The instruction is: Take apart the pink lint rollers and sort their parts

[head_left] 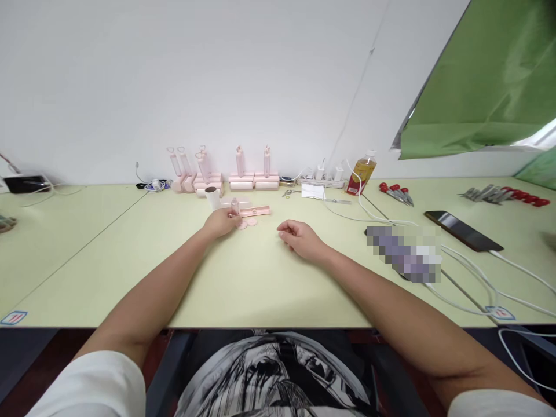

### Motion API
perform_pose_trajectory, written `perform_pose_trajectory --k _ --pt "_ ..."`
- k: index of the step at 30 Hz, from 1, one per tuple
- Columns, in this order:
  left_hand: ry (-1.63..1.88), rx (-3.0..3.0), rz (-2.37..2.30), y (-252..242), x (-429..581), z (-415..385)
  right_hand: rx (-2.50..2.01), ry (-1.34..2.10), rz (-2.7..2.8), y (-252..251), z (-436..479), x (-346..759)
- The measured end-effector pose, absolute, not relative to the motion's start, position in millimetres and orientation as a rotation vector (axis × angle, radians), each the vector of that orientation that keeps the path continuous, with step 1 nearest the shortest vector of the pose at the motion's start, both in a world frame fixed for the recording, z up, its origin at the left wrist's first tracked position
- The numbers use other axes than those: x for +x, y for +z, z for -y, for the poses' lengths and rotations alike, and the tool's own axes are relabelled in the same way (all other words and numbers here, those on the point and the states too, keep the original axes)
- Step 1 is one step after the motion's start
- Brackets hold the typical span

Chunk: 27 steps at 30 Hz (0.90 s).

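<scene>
My left hand (220, 223) rests on the table with its fingers bent together at a cluster of pink parts. A small clear pinkish tube piece (235, 206) stands right behind its fingertips, and two flat pink discs (252, 222) lie beside them. What the fingers pinch is too small to make out. Just behind is a long pink tray-like part (256, 211), with a white paper roll (212, 197) standing to its left. My right hand (302, 238) is above the table to the right, fingers loosely curled and slightly apart, with nothing visible in them.
Pink lint-roller-like units with upright handles (241, 180) line the wall. Scissors (290, 192), white paper (313, 191), a power strip (325, 180) and a drink bottle (361, 172) stand farther right. Red-handled tools (396, 193), a phone (463, 230) and white cables (473, 269) occupy the right side.
</scene>
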<state>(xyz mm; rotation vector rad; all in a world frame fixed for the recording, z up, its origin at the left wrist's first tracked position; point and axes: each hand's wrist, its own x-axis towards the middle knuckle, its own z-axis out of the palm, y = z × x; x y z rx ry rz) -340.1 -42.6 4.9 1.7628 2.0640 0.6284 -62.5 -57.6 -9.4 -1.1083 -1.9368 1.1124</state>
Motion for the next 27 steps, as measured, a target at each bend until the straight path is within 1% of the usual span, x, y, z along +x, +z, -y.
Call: perform_pose_trajectory --k 3,6,11,15,23,27 --pt "0.608 1.816 -1.998 4.4 -322.1 36.2 -1.135 0.730 2.002 -11.3 41.0 -56.7" --pt "0.564 1.874 -1.955 4.4 -303.1 30.5 -1.155 0.567 2.101 -16.1 27.2 -53.6" --pt "0.535 1.979 -1.950 2.5 -284.8 28.7 -1.175 0.505 2.276 -22.0 24.3 -55.4" --pt "0.571 2.003 -2.049 0.1 -296.0 32.7 -1.180 0.514 2.352 -20.4 30.6 -56.3" --pt "0.568 1.836 -2.112 3.0 -319.6 33.1 -0.962 0.341 2.646 -21.6 39.2 -84.7" --pt "0.547 1.842 -2.108 4.3 -321.0 32.1 -0.935 0.293 2.654 -21.9 34.1 -99.2"
